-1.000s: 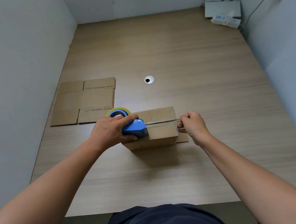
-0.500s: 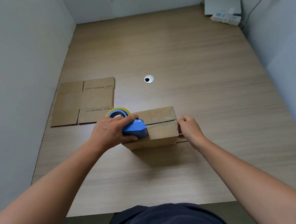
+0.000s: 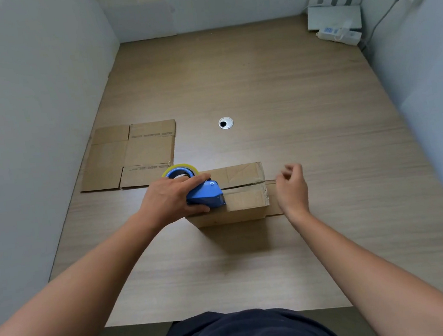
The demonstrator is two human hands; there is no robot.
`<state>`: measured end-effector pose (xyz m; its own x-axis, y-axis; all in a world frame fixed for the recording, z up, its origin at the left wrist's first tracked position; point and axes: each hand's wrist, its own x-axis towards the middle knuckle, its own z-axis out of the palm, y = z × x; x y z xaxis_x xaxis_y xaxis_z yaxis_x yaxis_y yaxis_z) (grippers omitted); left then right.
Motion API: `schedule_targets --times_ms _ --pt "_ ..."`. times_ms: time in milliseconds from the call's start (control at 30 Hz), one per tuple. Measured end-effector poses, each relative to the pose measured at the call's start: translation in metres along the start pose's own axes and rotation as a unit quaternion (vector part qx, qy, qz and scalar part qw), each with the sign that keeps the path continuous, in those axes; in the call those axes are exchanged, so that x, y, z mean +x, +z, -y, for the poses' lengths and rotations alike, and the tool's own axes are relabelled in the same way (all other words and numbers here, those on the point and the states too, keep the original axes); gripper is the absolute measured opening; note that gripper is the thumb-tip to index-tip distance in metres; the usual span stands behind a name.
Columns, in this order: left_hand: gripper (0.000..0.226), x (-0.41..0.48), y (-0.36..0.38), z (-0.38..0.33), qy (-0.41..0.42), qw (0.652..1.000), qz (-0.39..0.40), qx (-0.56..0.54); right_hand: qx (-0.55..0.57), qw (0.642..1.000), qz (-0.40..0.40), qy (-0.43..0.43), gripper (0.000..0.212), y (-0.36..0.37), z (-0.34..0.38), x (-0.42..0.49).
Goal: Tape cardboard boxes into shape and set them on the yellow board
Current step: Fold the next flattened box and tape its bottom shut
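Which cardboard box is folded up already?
The box under the blue tape dispenser that the left hand holds. It stands with sides up; the other cardboard lies flat on the table, farther left.
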<state>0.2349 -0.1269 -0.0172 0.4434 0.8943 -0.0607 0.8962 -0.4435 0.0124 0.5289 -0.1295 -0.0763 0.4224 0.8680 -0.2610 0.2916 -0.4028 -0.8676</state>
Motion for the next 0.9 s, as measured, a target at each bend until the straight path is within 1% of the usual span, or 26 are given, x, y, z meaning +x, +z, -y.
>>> schedule_targets --times_ms 33,67,100,133,167,200,267,300,367,433,500,600,667,733,833,900 --pt "0.077 0.000 0.000 0.001 0.001 1.000 0.001 0.000 -0.012 0.996 0.005 -0.087 0.035 0.004 0.010 -0.002" --pt "0.077 0.000 0.000 0.001 0.000 1.000 0.002 -0.001 -0.039 0.982 0.043 -0.182 0.039 0.011 0.021 -0.006" --pt "0.077 0.000 0.000 0.002 -0.002 1.000 0.004 -0.002 -0.080 0.956 0.102 -0.262 0.045 0.020 0.027 -0.010" --pt "0.077 0.000 -0.001 0.002 -0.003 1.000 0.006 0.000 -0.141 0.926 0.166 -0.309 0.049 0.029 0.030 -0.012" --pt "0.077 0.000 -0.002 0.001 0.000 1.000 0.006 -0.002 -0.208 0.902 0.211 -0.314 0.053 0.036 0.029 -0.012" --pt "0.076 0.001 -0.002 0.000 0.005 1.000 0.002 -0.007 -0.279 0.881 0.229 -0.305 0.056 0.041 0.026 -0.012" --pt "0.074 0.001 0.002 0.001 0.018 1.000 -0.017 0.002 -0.394 0.844 0.206 -0.300 0.067 0.049 0.020 -0.009" --pt "0.075 0.002 0.003 0.003 0.026 0.999 -0.025 0.010 -0.424 0.833 0.195 -0.296 0.069 0.051 0.021 -0.008" --pt "0.076 0.005 0.000 0.008 0.036 0.998 -0.043 0.012 -0.449 0.823 0.196 -0.287 0.063 0.056 0.024 -0.007" --pt "0.076 0.008 -0.005 0.012 0.036 0.999 -0.037 0.012 -0.459 0.821 0.202 -0.274 0.061 0.057 0.026 -0.009" --pt "0.078 0.015 -0.012 0.017 0.015 1.000 -0.001 0.004 -0.464 0.821 0.203 -0.264 0.061 0.057 0.026 -0.011" --pt "0.086 0.025 -0.022 0.030 -0.007 0.997 0.062 -0.047 -0.461 0.826 0.202 -0.255 0.061 0.056 0.028 -0.015" --pt "0.090 0.029 -0.029 0.034 -0.002 0.995 0.075 -0.063 -0.456 0.830 0.202 -0.249 0.061 0.057 0.029 -0.015" --pt "0.087 0.031 -0.035 0.039 -0.006 0.994 0.088 -0.068 -0.455 0.833 0.199 -0.242 0.060 0.057 0.029 -0.012" --pt "0.083 0.023 -0.041 0.064 -0.048 0.988 0.108 -0.102 -0.457 0.837 0.189 -0.235 0.062 0.055 0.029 -0.010" --pt "0.088 0.012 -0.041 0.085 -0.085 0.977 0.131 -0.144 -0.466 0.832 0.188 -0.234 0.064 0.056 0.029 -0.012"
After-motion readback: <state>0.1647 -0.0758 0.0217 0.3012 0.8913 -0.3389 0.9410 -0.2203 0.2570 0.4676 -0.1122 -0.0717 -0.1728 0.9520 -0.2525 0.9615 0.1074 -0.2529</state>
